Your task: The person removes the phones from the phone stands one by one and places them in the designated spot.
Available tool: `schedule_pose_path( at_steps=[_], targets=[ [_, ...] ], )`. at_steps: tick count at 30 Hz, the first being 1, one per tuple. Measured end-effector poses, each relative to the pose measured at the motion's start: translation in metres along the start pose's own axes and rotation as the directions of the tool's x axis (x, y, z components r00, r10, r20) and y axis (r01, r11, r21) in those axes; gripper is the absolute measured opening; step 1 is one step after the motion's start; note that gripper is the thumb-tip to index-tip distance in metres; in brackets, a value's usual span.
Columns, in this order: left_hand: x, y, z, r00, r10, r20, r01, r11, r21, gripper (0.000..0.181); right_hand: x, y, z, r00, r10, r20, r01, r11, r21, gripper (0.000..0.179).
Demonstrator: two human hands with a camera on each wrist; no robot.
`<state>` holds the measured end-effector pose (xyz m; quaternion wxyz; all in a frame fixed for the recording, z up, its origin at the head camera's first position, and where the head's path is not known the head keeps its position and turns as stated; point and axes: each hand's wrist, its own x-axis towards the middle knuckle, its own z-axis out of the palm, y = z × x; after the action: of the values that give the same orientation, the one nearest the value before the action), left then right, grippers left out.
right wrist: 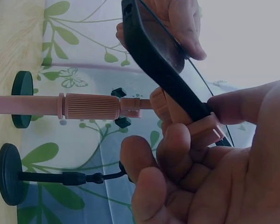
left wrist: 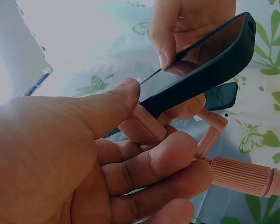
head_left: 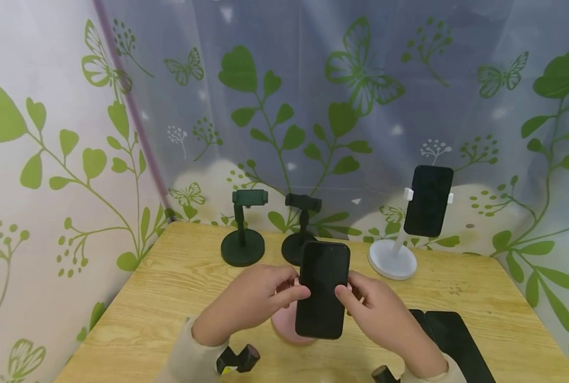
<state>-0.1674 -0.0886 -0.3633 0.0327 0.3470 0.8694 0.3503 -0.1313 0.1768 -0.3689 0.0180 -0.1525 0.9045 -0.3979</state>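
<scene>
A black smartphone (head_left: 323, 308) sits in the clamp of a pink phone stand (head_left: 284, 322), its dark screen facing me. My left hand (head_left: 256, 298) pinches the phone's left edge, thumb on the front and curled fingers at the pink clamp end (left wrist: 142, 126). On the opposite edge my right hand (head_left: 382, 314) does the same, its thumb at the screen side and its fingers at the other clamp end (right wrist: 206, 132). The stand's ribbed pink post (left wrist: 242, 176) shows behind the phone in the left wrist view. From the head, the phone covers most of the stand.
At the back of the wooden table (head_left: 169, 303) stand a dark green phone stand (head_left: 243, 248) and a black one (head_left: 304, 204). A white stand (head_left: 392, 261) at the back right holds another smartphone (head_left: 428, 202). Two dark phones (head_left: 459, 340) lie by my right forearm.
</scene>
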Motion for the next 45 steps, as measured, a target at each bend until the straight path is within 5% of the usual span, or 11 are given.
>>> schedule_pose_path(
  at_steps=[9, 20, 38, 45],
  targets=[
    [0.0, 0.005, 0.002, 0.999, 0.021, 0.045, -0.02, 1.0, -0.014, 0.034, -0.005, -0.002, -0.006, 1.0, 0.011, 0.014, -0.011, 1.0, -0.013, 0.033],
    [0.0, 0.004, 0.006, 0.999, 0.036, 0.008, -0.036, 0.999, 0.008, 0.028, -0.007, -0.003, -0.006, 0.998, 0.032, -0.058, -0.033, 0.999, -0.01, 0.03],
    [-0.001, 0.009, 0.005, 1.0, 0.02, 0.008, -0.02, 1.0, 0.011, 0.028, -0.008, 0.001, -0.015, 0.999, -0.052, 0.003, 0.051, 0.996, 0.072, 0.033],
    [0.0, 0.01, 0.006, 0.999, 0.042, -0.01, -0.042, 0.999, 0.005, 0.024, -0.009, 0.0, -0.016, 1.0, -0.018, -0.013, 0.02, 0.994, 0.104, 0.028]
  ],
)
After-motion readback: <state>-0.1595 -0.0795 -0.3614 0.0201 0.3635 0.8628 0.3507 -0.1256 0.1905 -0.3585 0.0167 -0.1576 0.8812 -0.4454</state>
